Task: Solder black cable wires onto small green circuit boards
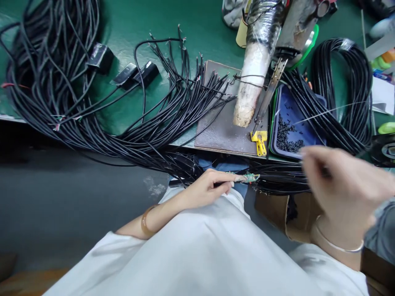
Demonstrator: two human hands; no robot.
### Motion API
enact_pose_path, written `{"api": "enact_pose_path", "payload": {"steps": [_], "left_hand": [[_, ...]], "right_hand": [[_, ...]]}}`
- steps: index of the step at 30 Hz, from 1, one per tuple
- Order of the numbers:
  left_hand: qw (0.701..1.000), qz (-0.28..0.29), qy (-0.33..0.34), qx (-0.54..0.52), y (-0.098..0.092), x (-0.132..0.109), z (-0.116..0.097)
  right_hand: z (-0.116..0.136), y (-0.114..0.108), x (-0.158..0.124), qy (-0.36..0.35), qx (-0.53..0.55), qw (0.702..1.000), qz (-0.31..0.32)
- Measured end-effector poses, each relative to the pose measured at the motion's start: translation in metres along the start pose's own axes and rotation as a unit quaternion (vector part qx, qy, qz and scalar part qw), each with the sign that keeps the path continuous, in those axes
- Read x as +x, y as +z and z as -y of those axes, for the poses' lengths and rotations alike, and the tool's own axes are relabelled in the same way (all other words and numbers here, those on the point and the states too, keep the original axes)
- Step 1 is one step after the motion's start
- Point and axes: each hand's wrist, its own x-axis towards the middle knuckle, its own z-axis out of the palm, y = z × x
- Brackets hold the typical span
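Note:
My left hand (211, 185) is closed in a pinch, low in front of the white shirt at the table's front edge. Between its thumb and fingers is a small green circuit board (250, 177), whose coloured wires are too small to count. A bundle of black cables (277, 179) runs just behind and beside the board. My right hand (345, 187) is raised at the right, smeared by motion, its fingers curled in. What it holds, if anything, cannot be made out. Near its fingertips stands a blue tray (310, 142) of short black tube pieces (288, 135).
Black cables with stripped ends (173, 111) spread over the green table (123, 24). A soldering iron (271, 90) is fixed beside a wrapped post (257, 61), with a yellow clip (260, 142) below. A coiled cable (342, 90) lies right; a cardboard box (271, 211) stands underneath.

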Motion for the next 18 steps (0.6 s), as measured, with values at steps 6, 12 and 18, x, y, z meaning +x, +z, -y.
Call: {"api": "enact_pose_path", "payload": {"steps": [6, 12, 18], "left_hand": [[0.986, 0.028, -0.08, -0.145, 0.0, 0.005, 0.001], [0.957, 0.058, -0.127, -0.256, -0.007, 0.018, 0.001], [0.927, 0.045, -0.122, -0.353, -0.008, 0.023, 0.016]], "right_hand": [[-0.059, 0.039, 0.035, 0.083, -0.007, 0.994, 0.07], [-0.01, 0.082, 0.077, -0.064, 0.135, 0.972, 0.179], [-0.008, 0.11, 0.091, -0.096, 0.133, 0.954, 0.252]]}}
